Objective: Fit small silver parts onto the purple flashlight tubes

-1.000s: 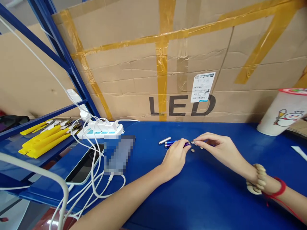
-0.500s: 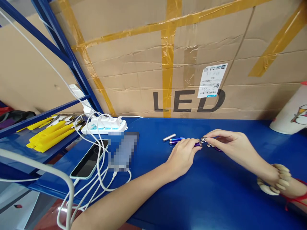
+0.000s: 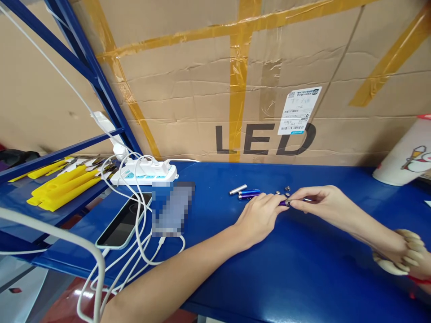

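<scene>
My left hand [image 3: 259, 217] is closed around a small purple metal tube [image 3: 283, 203], whose right end sticks out past the fingers. At that end my right hand [image 3: 314, 199] pinches with thumb and forefinger; what lies in the pinch is too small to make out. Behind the tube lie a few small round metal pieces [image 3: 287, 189], near the right fingertips. Just left of my left hand are a silver tube [image 3: 238, 189], a blue tube [image 3: 249, 192] and another purple tube [image 3: 245, 197], side by side on the blue tabletop [image 3: 215, 273].
To the left, a white power strip [image 3: 148, 174] and tangled white cables surround a phone [image 3: 124, 222] and a blurred-out device [image 3: 173, 211]. Yellow-handled tools [image 3: 60, 190] lie on the rack. A large cardboard box [image 3: 188, 103] stands behind; a white cup [image 3: 402, 154] is at right.
The small metal piece in my right fingertips now rests on the table behind the tube. My right fingers have come to the tube's end. The view has shifted slightly.
</scene>
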Available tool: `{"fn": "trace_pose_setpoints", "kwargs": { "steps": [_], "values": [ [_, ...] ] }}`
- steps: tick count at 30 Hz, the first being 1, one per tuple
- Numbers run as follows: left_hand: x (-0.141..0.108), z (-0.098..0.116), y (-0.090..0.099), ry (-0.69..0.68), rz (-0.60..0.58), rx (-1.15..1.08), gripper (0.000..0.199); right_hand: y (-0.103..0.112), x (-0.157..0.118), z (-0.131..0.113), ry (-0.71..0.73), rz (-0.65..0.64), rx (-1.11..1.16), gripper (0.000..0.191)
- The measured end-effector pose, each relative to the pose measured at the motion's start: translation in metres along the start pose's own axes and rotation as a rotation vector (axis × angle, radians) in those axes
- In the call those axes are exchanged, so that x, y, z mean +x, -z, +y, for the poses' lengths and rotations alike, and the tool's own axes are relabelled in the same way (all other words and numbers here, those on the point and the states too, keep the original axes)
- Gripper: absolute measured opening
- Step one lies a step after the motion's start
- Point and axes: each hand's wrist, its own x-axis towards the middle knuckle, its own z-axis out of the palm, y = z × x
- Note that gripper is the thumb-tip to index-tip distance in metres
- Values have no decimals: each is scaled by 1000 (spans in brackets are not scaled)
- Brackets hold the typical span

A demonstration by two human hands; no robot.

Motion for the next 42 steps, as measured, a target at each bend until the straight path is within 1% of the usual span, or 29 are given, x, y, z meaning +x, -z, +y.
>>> {"fn": "trace_pose_setpoints", "kwargs": {
  "steps": [4, 6, 9, 14, 18, 20, 23, 25, 28, 30, 35, 39, 42],
  "values": [
    [0, 1, 1, -55, -23, 3, 24, 2, -1, 4, -66, -49, 5, 37],
    [-1, 1, 1, -79, -46, 42, 24, 3, -2, 6, -78, -92, -1, 34],
    [-2, 0, -1, -96, -53, 75, 24, 3, -5, 7, -86, -114, 0, 33],
    [-3, 2, 0, -68, -13, -2, 23, -3, -11, 0, -124, -99, 70, 36],
    [-2, 4, 2, -23, -37, -7, 22, -8, -12, -2, -121, -112, 91, 43],
    [-1, 5, 2, 27, -38, -6, 22, -8, -10, -3, -64, -59, 43, 45],
    [1, 6, 2, 93, -24, -28, 23, -4, -9, -4, 102, 118, -84, 44],
    [1, 7, 2, 108, -23, -48, 22, 1, -9, -4, 202, 173, -131, 40],
    [2, 6, 2, 105, -18, -74, 21, 4, -10, -4, 297, 176, -157, 32],
    [2, 5, 2, 101, -8, -83, 21, 2, -10, -2, 335, 170, -164, 29],
    [1, 4, 2, 114, -11, -72, 22, -4, -8, 3, 376, 133, -183, 23],
    [1, 6, 5, 113, -43, -53, 22, -1, -5, 2, 429, 123, -195, 19],
    [0, 6, 7, 100, -79, -56, 21, 2, -5, 1, 461, 109, -202, 20]
  ]
}}
